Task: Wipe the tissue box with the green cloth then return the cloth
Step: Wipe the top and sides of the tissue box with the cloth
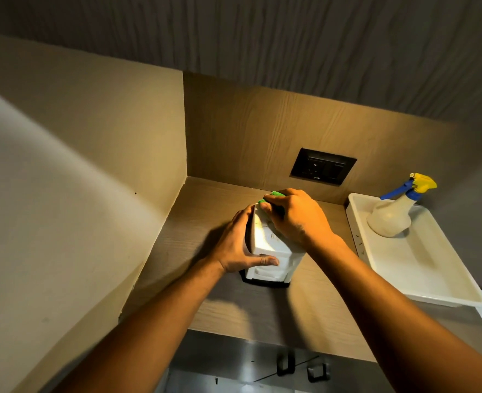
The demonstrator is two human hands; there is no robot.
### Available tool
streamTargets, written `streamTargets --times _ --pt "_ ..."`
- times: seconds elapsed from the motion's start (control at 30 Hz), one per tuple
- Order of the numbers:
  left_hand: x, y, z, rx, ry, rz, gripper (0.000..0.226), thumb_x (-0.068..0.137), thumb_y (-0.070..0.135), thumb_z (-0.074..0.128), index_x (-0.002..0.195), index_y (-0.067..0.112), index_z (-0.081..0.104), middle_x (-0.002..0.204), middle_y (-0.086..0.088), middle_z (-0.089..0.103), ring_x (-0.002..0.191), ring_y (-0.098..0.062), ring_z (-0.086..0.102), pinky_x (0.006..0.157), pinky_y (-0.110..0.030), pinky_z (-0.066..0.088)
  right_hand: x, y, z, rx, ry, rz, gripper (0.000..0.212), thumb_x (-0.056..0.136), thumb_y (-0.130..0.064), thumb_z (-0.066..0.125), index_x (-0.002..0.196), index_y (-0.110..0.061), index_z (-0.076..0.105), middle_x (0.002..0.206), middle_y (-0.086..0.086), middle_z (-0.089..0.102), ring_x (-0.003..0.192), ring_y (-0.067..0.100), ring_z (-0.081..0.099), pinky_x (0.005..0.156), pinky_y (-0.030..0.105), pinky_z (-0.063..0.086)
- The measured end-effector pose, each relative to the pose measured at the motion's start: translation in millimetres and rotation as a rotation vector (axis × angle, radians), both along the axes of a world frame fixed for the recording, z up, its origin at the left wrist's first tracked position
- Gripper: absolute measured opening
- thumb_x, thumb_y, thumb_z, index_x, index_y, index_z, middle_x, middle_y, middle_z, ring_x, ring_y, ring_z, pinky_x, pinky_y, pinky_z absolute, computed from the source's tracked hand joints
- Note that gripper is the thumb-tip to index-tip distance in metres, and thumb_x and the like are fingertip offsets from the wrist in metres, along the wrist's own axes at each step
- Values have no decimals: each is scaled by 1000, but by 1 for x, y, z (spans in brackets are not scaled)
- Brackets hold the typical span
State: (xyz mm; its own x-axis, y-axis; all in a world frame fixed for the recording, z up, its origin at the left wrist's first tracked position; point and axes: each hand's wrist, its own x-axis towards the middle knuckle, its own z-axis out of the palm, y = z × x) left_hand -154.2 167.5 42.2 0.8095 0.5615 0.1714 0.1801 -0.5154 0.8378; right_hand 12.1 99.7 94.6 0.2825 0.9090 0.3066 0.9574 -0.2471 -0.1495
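A white upright tissue box with a dark base stands on the wooden counter near the corner. My left hand grips its left side, thumb across the front. My right hand presses down on the box's top and holds the green cloth. Only a small green edge of the cloth shows beyond my fingers; the hand covers everything else of it.
A white tray lies at the right with a clear spray bottle, blue and yellow trigger, standing in it. A black wall socket is on the back panel. A beige wall closes the left side. The counter's front edge runs below my forearms.
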Motion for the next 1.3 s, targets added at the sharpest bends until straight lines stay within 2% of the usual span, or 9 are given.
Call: streamTargets --times 0.1,0.27,0.43,0.63,0.73,0.87,1.0,1.17,1.3 --pt "0 0 -2 -25 -14 -7 122 55 44 96 152 22 26 149 0 44 128 -6 41 92 2 30 1 -18 -1 -3 -59 98 56 96 -62 30 125 -31 66 121 2 67 111 22 57 78 38 55" --pt "2 3 -4 -10 -28 -4 121 55 43 96 151 20 27 149 0 44 131 -10 43 95 1 27 3 -8 3 -39 192 -55 47 97 -58 41 130 -34 63 142 6 56 135 26 42 101 45 42" --pt "2 2 -8 -32 -26 0 123 55 43 97 153 25 23 149 2 42 128 -7 42 89 6 28 -14 -15 3 2 -18 68 45 96 -57 41 123 -33 68 124 2 66 116 23 56 80 40 55" --pt "2 3 -6 -22 -12 -2 120 57 42 96 152 21 27 147 -1 46 125 -9 44 88 4 32 -1 -21 1 10 127 0 46 96 -59 42 125 -34 67 137 2 59 130 22 45 98 39 44" --pt "3 4 -7 -36 9 3 122 57 43 96 153 22 24 149 -1 44 127 -9 42 94 -4 35 -11 -9 8 -27 62 32 44 98 -56 39 123 -33 68 132 2 62 126 21 49 91 42 51" --pt "2 4 -10 -51 4 7 127 55 40 97 155 22 21 153 0 39 131 -8 37 86 8 27 -19 -31 3 17 11 213 45 98 -57 37 121 -33 69 129 3 63 122 20 51 84 38 52" --pt "2 3 -7 -57 -3 -1 123 54 43 97 153 24 26 147 1 46 129 -12 46 101 -16 42 -5 -29 8 19 72 120 45 97 -55 43 119 -29 71 125 1 64 117 18 52 86 33 48" --pt "2 4 -9 -43 19 3 124 53 49 96 151 31 23 150 4 42 123 -1 37 87 4 31 -21 -23 10 -12 20 235 37 97 -52 45 118 -34 71 122 2 65 116 19 53 78 38 53" --pt "3 4 -8 -74 18 -4 126 50 51 97 151 32 24 147 5 46 129 -8 47 98 -24 44 -8 -55 7 -50 42 307 47 97 -59 39 122 -32 69 133 2 61 127 19 47 92 38 49"
